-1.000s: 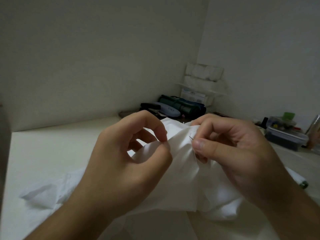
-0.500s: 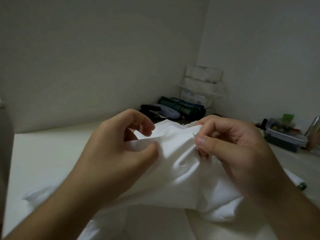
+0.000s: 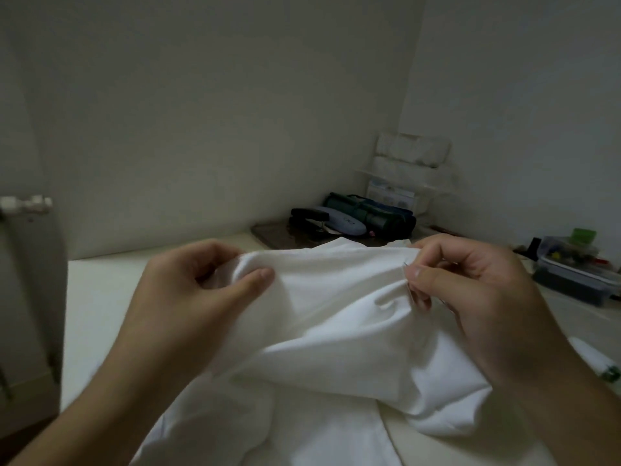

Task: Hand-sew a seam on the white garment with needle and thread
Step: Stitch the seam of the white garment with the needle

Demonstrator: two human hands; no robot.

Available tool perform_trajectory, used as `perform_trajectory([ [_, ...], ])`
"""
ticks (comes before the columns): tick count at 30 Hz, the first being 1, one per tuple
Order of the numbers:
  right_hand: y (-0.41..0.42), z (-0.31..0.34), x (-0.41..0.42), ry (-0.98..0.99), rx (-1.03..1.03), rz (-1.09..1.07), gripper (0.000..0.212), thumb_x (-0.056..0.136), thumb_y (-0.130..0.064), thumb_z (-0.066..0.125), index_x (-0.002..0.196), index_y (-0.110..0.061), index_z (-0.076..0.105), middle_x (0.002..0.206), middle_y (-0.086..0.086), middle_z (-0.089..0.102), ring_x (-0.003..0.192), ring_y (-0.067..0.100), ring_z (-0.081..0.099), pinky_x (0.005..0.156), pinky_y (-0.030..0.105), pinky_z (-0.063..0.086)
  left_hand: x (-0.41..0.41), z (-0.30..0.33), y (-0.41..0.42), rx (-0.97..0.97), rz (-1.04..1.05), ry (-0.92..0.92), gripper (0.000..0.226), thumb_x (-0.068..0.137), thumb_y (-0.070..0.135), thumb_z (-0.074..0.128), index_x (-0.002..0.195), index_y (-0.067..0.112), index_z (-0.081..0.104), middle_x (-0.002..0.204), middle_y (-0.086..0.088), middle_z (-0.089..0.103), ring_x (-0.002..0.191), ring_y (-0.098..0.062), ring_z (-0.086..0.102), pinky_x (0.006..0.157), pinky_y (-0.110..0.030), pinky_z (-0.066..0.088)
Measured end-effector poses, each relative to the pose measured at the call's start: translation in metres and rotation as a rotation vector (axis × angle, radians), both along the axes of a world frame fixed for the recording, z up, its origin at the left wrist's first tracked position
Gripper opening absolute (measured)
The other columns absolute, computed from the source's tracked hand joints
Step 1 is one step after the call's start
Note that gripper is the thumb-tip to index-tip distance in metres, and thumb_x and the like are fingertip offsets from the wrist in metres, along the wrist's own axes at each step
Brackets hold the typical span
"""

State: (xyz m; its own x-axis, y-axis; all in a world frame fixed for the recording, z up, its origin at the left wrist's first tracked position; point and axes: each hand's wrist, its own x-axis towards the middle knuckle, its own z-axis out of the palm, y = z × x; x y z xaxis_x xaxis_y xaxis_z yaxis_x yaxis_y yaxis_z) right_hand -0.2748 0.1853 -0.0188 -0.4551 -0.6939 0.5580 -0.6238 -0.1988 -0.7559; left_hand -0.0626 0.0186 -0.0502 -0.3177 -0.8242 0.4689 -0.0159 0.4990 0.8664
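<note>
The white garment (image 3: 336, 317) lies bunched over the pale table (image 3: 97, 297), with its upper edge stretched between my two hands. My left hand (image 3: 188, 297) pinches a fold of the cloth between thumb and curled fingers at the left. My right hand (image 3: 470, 297) pinches the thin needle (image 3: 407, 275) against the cloth edge with thumb and forefinger. The needle's tip pokes up just above my thumbnail. The thread is too fine to make out.
At the back corner lie a dark tray (image 3: 272, 235), a black stapler (image 3: 309, 218), a grey-blue case (image 3: 342, 223) and a green rolled pouch (image 3: 373, 213) below stacked white packs (image 3: 411, 156). A clear box of small items (image 3: 578, 267) stands at the right. A radiator (image 3: 27, 280) flanks the left.
My left hand has slid left along the garment edge, away from my right hand, pulling the cloth taut between them. My right hand keeps its pinch on the needle.
</note>
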Motion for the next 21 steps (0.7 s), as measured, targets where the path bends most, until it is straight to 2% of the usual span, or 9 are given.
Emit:
perform_trajectory([
  [3,-0.002,0.0,-0.001,-0.015,0.01,-0.01,0.035,0.09,-0.01,0.072,0.057,-0.015,0.061,0.066,0.016,0.058,0.07,0.031,0.055,0.074,0.038,0.046,-0.002,0.001,-0.006,0.09,-0.006,0.139,0.011,0.078,0.029,0.091,0.084,0.03,0.082,0.072,0.003,0.077,0.058,-0.008,0.07,0.051,-0.024,0.055],
  [6,-0.003,-0.001,-0.002,-0.023,0.009,-0.027,0.037,0.091,-0.002,0.07,0.057,-0.013,0.061,0.064,0.017,0.056,0.068,0.03,0.054,0.074,0.039,0.042,-0.003,0.004,-0.011,0.194,-0.04,0.26,0.009,0.081,0.025,0.089,0.087,0.024,0.082,0.076,-0.005,0.079,0.062,-0.017,0.073,0.054,-0.032,0.06],
  [9,-0.004,-0.002,-0.005,-0.047,0.006,-0.025,0.035,0.091,-0.003,0.069,0.058,-0.01,0.061,0.065,0.019,0.056,0.069,0.031,0.054,0.075,0.04,0.041,-0.006,0.0,-0.01,0.291,-0.081,0.346,0.008,0.085,0.025,0.084,0.089,0.018,0.083,0.077,-0.009,0.078,0.064,-0.025,0.068,0.06,-0.041,0.057],
  [12,-0.004,-0.003,-0.007,-0.07,-0.003,-0.01,0.027,0.083,-0.018,0.071,0.061,-0.007,0.062,0.068,0.022,0.056,0.072,0.036,0.054,0.076,0.043,0.041,-0.007,-0.005,-0.01,0.324,-0.077,0.397,0.013,0.089,0.03,0.079,0.089,0.017,0.081,0.075,-0.007,0.071,0.071,-0.026,0.059,0.066,-0.048,0.05],
  [17,-0.004,-0.003,-0.007,-0.005,-0.028,-0.014,0.025,0.081,-0.02,0.068,0.059,-0.011,0.063,0.073,0.02,0.06,0.083,0.041,0.059,0.084,0.047,0.049,-0.006,-0.005,-0.013,0.364,-0.037,0.463,0.011,0.092,0.033,0.077,0.091,0.024,0.084,0.077,-0.002,0.07,0.076,-0.026,0.058,0.07,-0.052,0.051],
  [21,-0.003,-0.003,-0.005,0.075,-0.062,0.009,0.023,0.082,-0.015,0.068,0.062,-0.006,0.062,0.072,0.013,0.061,0.079,0.034,0.06,0.077,0.029,0.05,-0.006,-0.007,-0.015,0.364,-0.03,0.467,0.011,0.096,0.032,0.075,0.093,0.028,0.085,0.083,-0.002,0.075,0.08,-0.024,0.063,0.075,-0.052,0.053],
])
